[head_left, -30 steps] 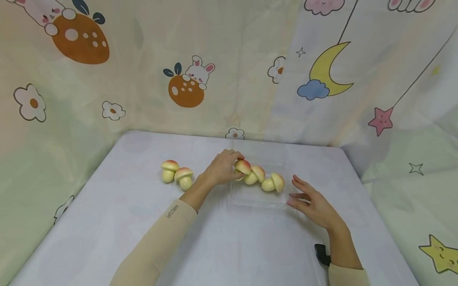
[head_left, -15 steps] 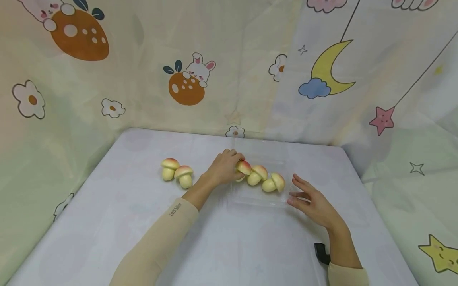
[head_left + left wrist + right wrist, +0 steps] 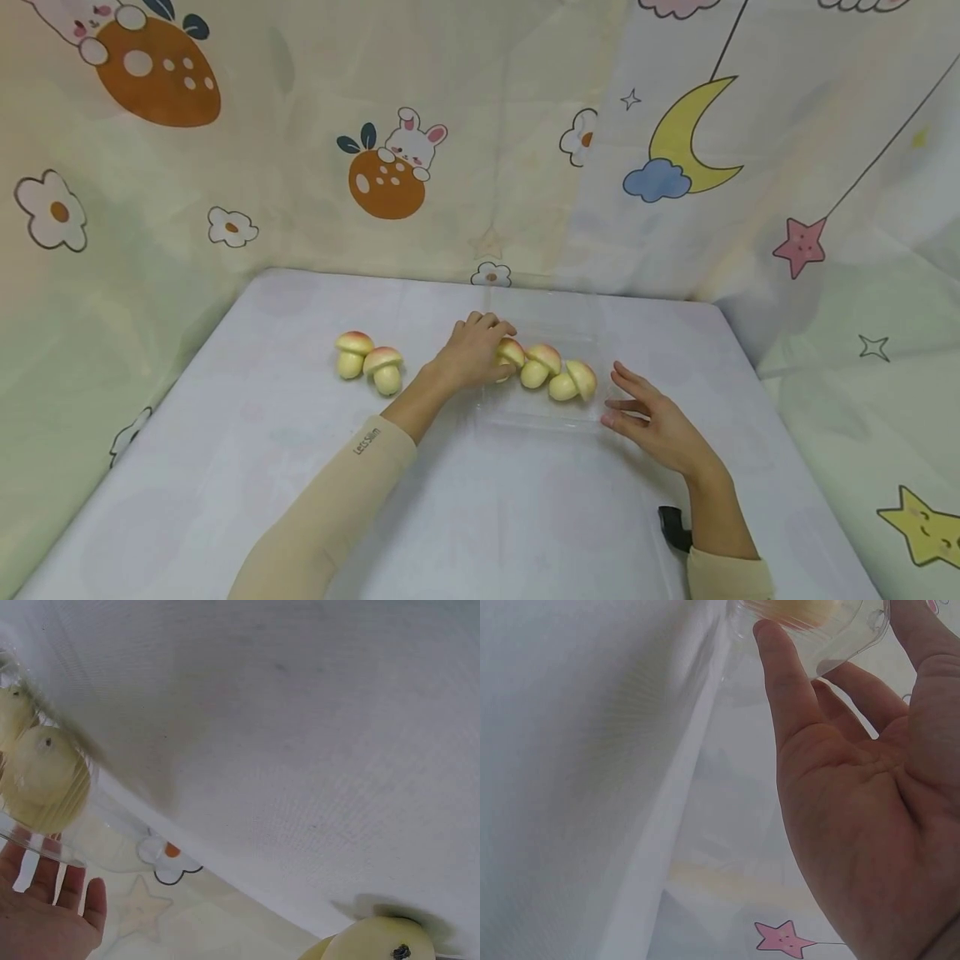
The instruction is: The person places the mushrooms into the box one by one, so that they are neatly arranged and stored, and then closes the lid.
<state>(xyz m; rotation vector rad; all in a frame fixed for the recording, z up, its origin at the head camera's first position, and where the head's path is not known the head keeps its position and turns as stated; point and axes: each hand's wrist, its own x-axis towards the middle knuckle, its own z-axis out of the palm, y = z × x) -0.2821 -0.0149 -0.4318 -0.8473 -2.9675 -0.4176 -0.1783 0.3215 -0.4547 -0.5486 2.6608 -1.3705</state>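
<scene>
Over on the left side of the white table (image 3: 225, 467), toward the far edge, two toy mushrooms stand upright and touching, the first mushroom (image 3: 351, 353) just behind and left of the second mushroom (image 3: 385, 369), both with reddish caps and pale stems, and nobody near them. Moving along, the left hand (image 3: 471, 353) comes in from the near left on a beige sleeve (image 3: 330, 517) and sits at the left edge of the clear plastic tray (image 3: 540, 417), knuckles up, fingers curled over and gripping the held mushroom (image 3: 512, 353), which peeks out at the fingertips inside the tray near its far left corner. Right beside it in the tray is the middle mushroom (image 3: 538, 365), upright, then the tipped mushroom (image 3: 573, 382), lying on its side with the cap toward the right; the three sit close in a row. At the tray's right edge, the right hand (image 3: 660, 429) rests with fingers straight and spread, and the right wrist view shows its fingertips (image 3: 772, 645) touching the clear rim, gripping nothing. A small black object (image 3: 675, 529) lies near the right wrist, close to the near edge; what it is cannot be made out.
</scene>
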